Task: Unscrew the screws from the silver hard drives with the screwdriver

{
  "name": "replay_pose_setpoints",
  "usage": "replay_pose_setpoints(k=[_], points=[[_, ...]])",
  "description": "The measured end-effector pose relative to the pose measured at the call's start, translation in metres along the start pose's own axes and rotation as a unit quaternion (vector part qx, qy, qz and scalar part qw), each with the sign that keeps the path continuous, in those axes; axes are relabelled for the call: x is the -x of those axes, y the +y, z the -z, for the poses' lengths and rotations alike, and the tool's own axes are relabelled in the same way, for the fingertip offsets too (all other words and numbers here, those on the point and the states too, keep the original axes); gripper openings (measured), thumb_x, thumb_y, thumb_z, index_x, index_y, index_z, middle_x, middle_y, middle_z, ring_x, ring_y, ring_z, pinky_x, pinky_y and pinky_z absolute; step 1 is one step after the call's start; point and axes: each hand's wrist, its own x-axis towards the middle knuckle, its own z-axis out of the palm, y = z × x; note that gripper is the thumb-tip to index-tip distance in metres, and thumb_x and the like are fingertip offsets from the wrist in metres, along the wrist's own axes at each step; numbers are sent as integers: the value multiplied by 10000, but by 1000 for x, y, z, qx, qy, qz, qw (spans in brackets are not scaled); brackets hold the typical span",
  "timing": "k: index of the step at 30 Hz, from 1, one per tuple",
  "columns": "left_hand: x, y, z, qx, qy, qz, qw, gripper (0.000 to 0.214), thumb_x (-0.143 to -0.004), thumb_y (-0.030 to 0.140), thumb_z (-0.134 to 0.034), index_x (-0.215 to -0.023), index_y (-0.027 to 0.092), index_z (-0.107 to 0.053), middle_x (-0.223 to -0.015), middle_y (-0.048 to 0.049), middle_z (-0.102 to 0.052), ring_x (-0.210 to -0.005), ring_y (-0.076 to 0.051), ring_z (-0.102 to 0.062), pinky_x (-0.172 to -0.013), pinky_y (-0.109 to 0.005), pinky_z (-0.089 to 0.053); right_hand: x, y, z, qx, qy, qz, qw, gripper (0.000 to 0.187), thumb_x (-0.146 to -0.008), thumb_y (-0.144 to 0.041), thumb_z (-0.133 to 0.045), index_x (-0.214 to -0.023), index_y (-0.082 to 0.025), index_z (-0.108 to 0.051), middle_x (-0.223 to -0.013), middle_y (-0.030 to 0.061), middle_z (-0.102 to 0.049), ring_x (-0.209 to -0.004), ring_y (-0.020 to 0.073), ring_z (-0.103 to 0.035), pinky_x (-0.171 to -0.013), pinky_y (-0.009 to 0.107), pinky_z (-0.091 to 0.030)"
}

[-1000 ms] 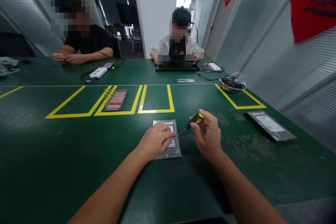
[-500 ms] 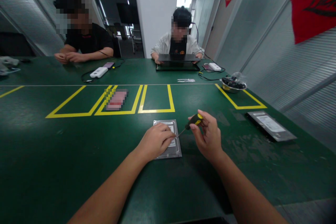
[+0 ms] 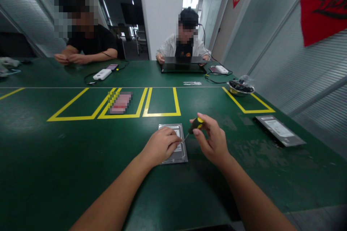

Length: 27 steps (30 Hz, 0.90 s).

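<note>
Your right hand (image 3: 210, 135) has its grip closed around the handle of a yellow-and-black screwdriver (image 3: 195, 125), slanted so that the thin shaft (image 3: 186, 136) runs down to the right side of the hard drive (image 3: 177, 157). That drive lies flat on the green bench (image 3: 81, 173), in front of you and between your forearms. Your left hand (image 3: 162, 146) lies over it, fingers bent, their tips beside the end of the shaft; whether that grip pinches anything or merely steadies the drive, you can't tell from here.

As for progress, the drive is in position and the driver is at its edge. Its top plate looks to be in place, so the screwdriver work seems under way rather than finished. How many fasteners are done or left is too small to tell. A second drive (image 3: 280, 130) rests well apart, to your right.
</note>
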Motion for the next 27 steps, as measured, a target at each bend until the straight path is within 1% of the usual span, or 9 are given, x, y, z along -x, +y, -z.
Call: replay_pose_setpoints(k=[4,6,8,13,16,18,21,23,27], points=[[0,-1,-1,5,4,0,1000,220,-910,191,-534,-1029,200,-718,-962,-49,-662,-945,-197,-571,-872,-349,-462,-10,-8,3,4,6,36,999,428,-866,-218,-620,-1273,-287,-509,-1087,51,-596,-856,139,-622,-709,287,-547],[0,-1,-2,7,4,-1,1000,219,-910,192,-533,-1026,200,-718,-963,-48,-664,-945,-197,-571,-874,-351,-462,-15,-14,5,6,6,37,999,366,-856,-220,-640,-1208,-280,-557,-1015,33,-568,-763,113,-578,-644,264,-515],[0,-1,-2,10,6,0,1000,218,-910,189,-531,-1023,203,-718,-965,-49,-665,-947,-196,-571,-878,-353,-462,-20,-20,7,2,-7,24,1000,315,-855,-215,-643,-1161,-262,-582,-939,16,-565,-706,101,-541,-612,254,-483],[1,-2,-2,14,3,10,1000,219,-915,200,-529,-1023,214,-718,-960,-45,-661,-945,-198,-570,-883,-357,-457,-34,-26,11,3,-56,-1,998,235,-863,-230,-619,-1098,-226,-609,-838,-5,-573,-660,99,-512,-588,252,-441],[1,-2,-2,17,2,12,1000,222,-914,199,-530,-1033,219,-716,-969,-43,-659,-957,-200,-568,-892,-356,-452,-42,-25,12,26,-79,16,996,222,-872,-244,-597,-1091,-216,-613,-802,-11,-571,-675,108,-519,-616,260,-441],[1,-3,-2,22,3,11,1000,225,-913,195,-529,-1035,219,-716,-971,-41,-660,-961,-200,-570,-896,-355,-451,-47,-22,12,40,-82,28,995,217,-871,-270,-605,-1079,-209,-619,-809,-4,-586,-705,118,-534,-650,271,-449],[1,-4,-3,26,6,11,1000,223,-909,195,-532,-1027,217,-720,-969,-43,-664,-960,-203,-573,-891,-358,-452,-50,-18,10,45,-65,33,996,222,-838,-303,-667,-1032,-199,-638,-813,4,-601,-713,125,-539,-660,276,-450],[2,-5,-3,27,7,10,1000,223,-906,198,-533,-1024,219,-721,-968,-44,-665,-957,-207,-574,-884,-360,-455,-49,-15,7,42,-34,29,998,215,-820,-294,-693,-1003,-192,-649,-811,7,-601,-702,121,-533,-649,273,-447],[4,-6,-3,24,7,7,1000,220,-897,192,-533,-1006,216,-722,-952,-46,-664,-939,-208,-580,-874,-363,-459,-43,-12,1,43,29,20,998,185,-837,-252,-669,-1010,-188,-659,-772,3,-576,-688,120,-524,-630,271,-440]])
